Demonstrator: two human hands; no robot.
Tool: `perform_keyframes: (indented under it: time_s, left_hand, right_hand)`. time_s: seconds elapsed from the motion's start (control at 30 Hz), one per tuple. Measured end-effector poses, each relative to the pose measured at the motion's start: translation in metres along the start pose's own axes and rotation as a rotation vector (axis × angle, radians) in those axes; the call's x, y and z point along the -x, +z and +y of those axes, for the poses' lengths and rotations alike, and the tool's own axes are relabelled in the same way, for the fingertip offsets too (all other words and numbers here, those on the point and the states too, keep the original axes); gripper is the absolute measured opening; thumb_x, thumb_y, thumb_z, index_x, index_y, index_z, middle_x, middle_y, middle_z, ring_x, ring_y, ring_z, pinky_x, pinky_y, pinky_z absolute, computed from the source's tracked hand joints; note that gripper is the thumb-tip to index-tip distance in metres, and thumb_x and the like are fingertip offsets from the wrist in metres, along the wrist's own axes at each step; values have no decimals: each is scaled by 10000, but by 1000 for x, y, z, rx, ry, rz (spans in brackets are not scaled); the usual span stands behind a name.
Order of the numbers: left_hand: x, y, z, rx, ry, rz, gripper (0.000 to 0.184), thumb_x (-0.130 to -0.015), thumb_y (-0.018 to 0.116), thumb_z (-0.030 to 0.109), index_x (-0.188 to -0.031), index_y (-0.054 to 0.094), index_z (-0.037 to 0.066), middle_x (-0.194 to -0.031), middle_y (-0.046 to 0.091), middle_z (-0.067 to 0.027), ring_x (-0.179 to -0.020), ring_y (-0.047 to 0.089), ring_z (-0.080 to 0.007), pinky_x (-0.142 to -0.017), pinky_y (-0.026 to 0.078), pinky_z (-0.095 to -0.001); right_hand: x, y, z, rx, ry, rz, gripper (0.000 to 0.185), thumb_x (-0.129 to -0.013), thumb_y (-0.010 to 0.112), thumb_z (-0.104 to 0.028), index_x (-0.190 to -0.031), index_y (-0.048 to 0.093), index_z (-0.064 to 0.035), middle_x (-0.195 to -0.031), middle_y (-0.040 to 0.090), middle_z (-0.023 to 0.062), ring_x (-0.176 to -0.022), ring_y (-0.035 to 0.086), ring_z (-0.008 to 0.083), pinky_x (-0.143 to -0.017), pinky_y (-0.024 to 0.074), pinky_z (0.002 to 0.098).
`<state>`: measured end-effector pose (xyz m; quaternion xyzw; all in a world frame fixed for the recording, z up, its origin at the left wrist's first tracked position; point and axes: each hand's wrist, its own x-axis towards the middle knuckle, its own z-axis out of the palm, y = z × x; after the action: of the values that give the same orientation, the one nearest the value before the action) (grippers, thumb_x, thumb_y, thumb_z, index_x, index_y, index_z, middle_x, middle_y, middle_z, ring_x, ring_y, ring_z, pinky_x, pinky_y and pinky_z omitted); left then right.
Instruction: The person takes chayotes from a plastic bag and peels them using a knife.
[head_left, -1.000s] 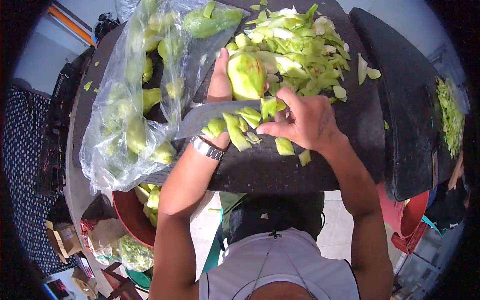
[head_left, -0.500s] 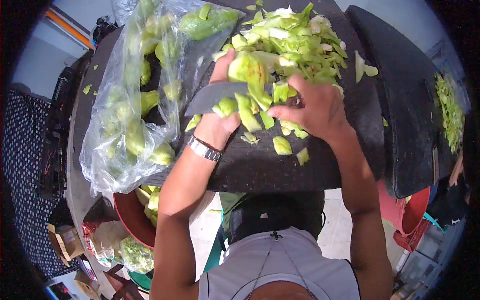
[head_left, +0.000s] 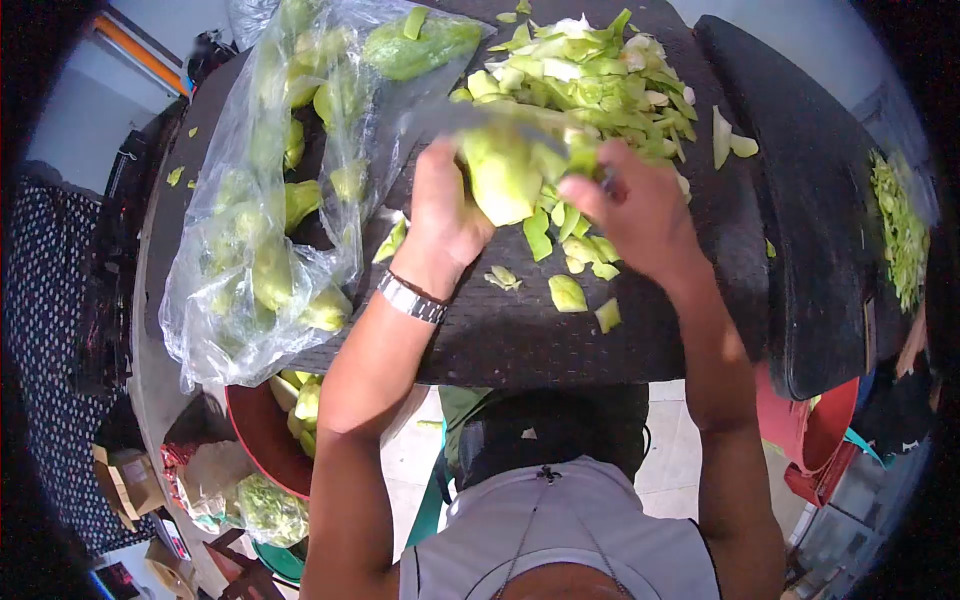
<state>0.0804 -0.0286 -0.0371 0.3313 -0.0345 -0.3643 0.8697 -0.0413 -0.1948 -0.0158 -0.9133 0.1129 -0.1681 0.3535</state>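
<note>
My left hand (head_left: 445, 205), with a metal watch on its wrist, is wrapped round the left side of a pale green, partly peeled fruit (head_left: 497, 180). My right hand (head_left: 640, 205) is closed on a knife (head_left: 440, 118), whose blade is smeared by motion and lies across the fruit's far end. The knife's handle is mostly hidden in my fingers. Loose green peelings (head_left: 568, 293) lie on the dark board (head_left: 540, 345) below and beside my right hand. A large heap of peelings (head_left: 600, 90) is just beyond the fruit.
A clear plastic bag (head_left: 225, 260) with several green fruits covers the board's left side. A red tub (head_left: 262, 440) with pale pieces stands below left. On the right are a black case-like surface (head_left: 800, 200), shredded greens (head_left: 900, 235) and a red container (head_left: 825, 430).
The knife has moved away from my body, from the fruit's near side to its far end. Peelings have dropped off the blade onto the board. My left hand still grips the fruit.
</note>
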Motion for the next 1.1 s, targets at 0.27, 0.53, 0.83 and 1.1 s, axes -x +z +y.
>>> perform_keyframes:
  time_s: [0.27,0.53,0.83,1.1]
  left_hand:
    - [-5,3,-3,55,-72,-89,534,-1068,473,520,-1279,594,45,-1169,698,-128,-1025,700,-247,-908,586,-407]
    - [-3,-3,-11,-41,115,-13,472,-1090,444,459,-1304,561,55,-1178,675,-118,-1022,701,-258,-874,607,-434]
    - [-8,-2,-13,-100,148,2,501,-1023,569,527,-1280,553,98,-1189,638,-85,-1063,655,-230,-975,536,-414]
    - [5,13,-6,-121,8,-24,431,-1062,495,492,-1246,547,105,-1161,653,-94,-1027,681,-226,-868,599,-394]
  right_hand:
    - [11,21,0,156,-306,17,570,-745,880,-513,-1004,636,-68,-667,675,45,-573,689,212,-559,542,350]
    - [-6,4,16,251,-103,69,638,-784,767,-661,-1019,638,-82,-665,681,119,-650,715,340,-622,564,447]
    - [5,24,2,109,-348,90,546,-763,845,-560,-994,654,-103,-670,673,68,-618,703,274,-606,551,397]
    - [-15,-9,26,170,53,80,680,-795,734,-713,-1052,663,-88,-741,709,147,-743,727,391,-691,567,482]
